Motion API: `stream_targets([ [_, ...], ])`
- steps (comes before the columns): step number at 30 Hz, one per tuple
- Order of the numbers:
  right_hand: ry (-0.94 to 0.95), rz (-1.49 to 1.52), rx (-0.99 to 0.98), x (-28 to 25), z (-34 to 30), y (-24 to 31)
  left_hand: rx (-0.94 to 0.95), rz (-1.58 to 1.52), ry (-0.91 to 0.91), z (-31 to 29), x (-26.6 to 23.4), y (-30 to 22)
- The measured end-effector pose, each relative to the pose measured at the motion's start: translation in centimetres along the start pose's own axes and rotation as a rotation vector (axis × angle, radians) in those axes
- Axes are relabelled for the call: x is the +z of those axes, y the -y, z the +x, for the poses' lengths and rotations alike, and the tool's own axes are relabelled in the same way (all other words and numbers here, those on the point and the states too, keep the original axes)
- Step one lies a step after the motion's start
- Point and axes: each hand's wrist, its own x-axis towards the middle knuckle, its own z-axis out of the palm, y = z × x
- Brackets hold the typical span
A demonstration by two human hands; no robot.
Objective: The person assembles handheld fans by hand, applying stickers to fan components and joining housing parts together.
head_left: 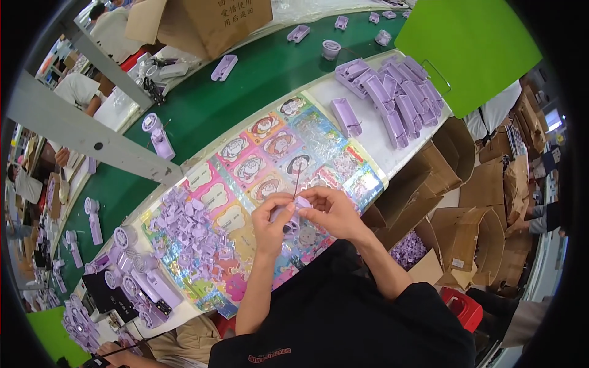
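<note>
Both hands meet over the colourful printed mat. My left hand (274, 222) is closed on a lilac plastic part (301, 203), with thumb and index finger pinched near its top. From the other side, the fingers of my right hand (331, 210) pinch the same part. A thin dark wire (298, 178) sticks up from between the fingertips. Much of the part is hidden by my fingers; a rounded lilac piece shows below them. To the left on the printed mat (202, 178) lies a heap of small lilac plastic pieces (190, 230).
Lilac shells (399, 92) are stacked at the bench's far right. Lilac fan-like assemblies (138, 276) lie at the left. Beyond the mat runs a green conveyor belt (202, 110) carrying scattered parts. A grey metal post (92, 135) crosses the left; cardboard boxes (463, 239) stand at right.
</note>
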Motion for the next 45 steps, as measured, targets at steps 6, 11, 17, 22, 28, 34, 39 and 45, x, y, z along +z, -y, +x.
stream_targets([
  [6,0.006,-0.291,0.046,0.7,2.6,2.6,-0.093,-0.333,-0.115,1.0,-0.9,0.0],
  [11,-0.038,-0.261,-0.079,0.3,7.5,1.8,-0.019,-0.034,-0.193,3.7,-1.1,-2.1],
  [17,-0.419,-0.383,-0.174,-4.6,14.0,-2.0,0.180,0.470,-0.412,16.1,-3.5,-3.4],
  [22,-0.456,-0.460,-0.313,-4.8,14.4,-2.9,0.305,1.020,-0.456,28.4,-8.4,-4.7],
  [28,-0.499,-0.456,-0.315,-4.7,14.9,-2.7,0.281,1.296,-0.602,37.6,-12.3,-2.3],
  [34,-0.513,-0.433,-0.343,-5.0,15.0,-2.9,0.330,1.276,-0.598,39.0,-11.1,-0.2],
  [39,-0.528,-0.399,-0.355,-4.5,15.3,-3.1,0.214,0.926,-0.500,32.5,-7.9,-2.8],
  [45,-0.616,-0.225,-0.332,-5.4,14.5,-3.3,0.380,0.833,-0.383,18.2,-3.8,-2.3],
])
